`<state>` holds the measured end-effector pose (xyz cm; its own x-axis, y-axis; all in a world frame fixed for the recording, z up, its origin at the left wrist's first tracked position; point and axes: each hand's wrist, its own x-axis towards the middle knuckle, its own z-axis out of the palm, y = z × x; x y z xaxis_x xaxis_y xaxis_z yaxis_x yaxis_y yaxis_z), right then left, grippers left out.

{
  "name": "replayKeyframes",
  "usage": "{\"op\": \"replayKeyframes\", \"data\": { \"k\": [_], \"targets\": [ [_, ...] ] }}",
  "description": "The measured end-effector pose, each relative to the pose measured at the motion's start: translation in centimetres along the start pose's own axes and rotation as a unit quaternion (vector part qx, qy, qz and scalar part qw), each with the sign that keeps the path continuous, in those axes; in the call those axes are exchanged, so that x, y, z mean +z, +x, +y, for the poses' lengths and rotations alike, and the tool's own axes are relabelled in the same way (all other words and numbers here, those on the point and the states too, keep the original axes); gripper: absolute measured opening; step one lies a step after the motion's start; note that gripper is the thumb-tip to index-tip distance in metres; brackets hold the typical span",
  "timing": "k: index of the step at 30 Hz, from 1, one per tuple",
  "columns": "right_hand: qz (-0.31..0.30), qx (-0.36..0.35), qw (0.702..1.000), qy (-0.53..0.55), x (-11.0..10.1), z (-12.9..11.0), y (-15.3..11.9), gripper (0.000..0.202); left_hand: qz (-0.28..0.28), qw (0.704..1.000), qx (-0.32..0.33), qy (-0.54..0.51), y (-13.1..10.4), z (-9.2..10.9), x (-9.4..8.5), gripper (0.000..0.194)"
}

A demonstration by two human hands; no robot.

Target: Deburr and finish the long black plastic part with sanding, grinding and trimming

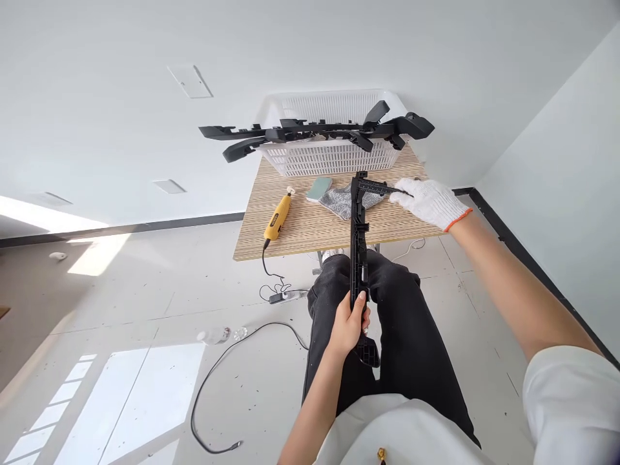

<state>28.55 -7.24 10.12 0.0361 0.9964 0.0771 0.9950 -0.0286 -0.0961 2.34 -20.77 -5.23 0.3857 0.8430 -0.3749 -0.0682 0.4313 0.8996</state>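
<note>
My left hand, bare, is closed around the lower end of a long black plastic trim part, held nearly upright above my legs. My right hand wears a white knit glove with an orange cuff. Its fingers pinch a slim black caliper with fine scale marks, whose other end meets the top of the trim part. Behind them a grey cloth and a green pad lie on the wooden table. To the left rests a yellow rotary tool with a pale tip.
A white plastic basket stands at the table's back, with several black trim parts across its top. The tool's cord runs down to a power strip. A black cable and a clear bottle lie on the floor.
</note>
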Motion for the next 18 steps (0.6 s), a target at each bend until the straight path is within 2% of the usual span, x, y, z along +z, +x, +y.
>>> {"op": "replayKeyframes", "data": {
  "k": [5, 10, 11, 14, 18],
  "targets": [
    [-0.041, -0.075, 0.996, 0.038, -0.4, 0.0, -1.0, 0.058, 0.0, 1.0, 0.005, -0.009, 0.2, 0.0, 0.1, 0.05],
    [-0.061, -0.042, 0.997, 0.013, -1.2, -1.3, -1.0, 0.04, -0.008, 1.0, 0.011, -0.001, 0.1, -0.1, 0.0, 0.048],
    [-0.059, -0.029, 0.998, 0.004, -1.4, -1.6, -0.9, 0.044, -0.012, 1.0, 0.014, 0.007, 0.1, -0.2, 0.0, 0.048],
    [-0.018, 0.029, 0.999, -0.009, -1.8, -2.2, -0.5, 0.071, -0.021, 0.999, 0.026, 0.029, 0.1, -0.3, -0.1, 0.047],
    [0.059, 0.071, 0.995, -0.029, -1.8, -2.5, -0.4, 0.08, -0.023, 0.999, 0.027, 0.034, 0.1, -0.3, -0.2, 0.047]
  ]
}}
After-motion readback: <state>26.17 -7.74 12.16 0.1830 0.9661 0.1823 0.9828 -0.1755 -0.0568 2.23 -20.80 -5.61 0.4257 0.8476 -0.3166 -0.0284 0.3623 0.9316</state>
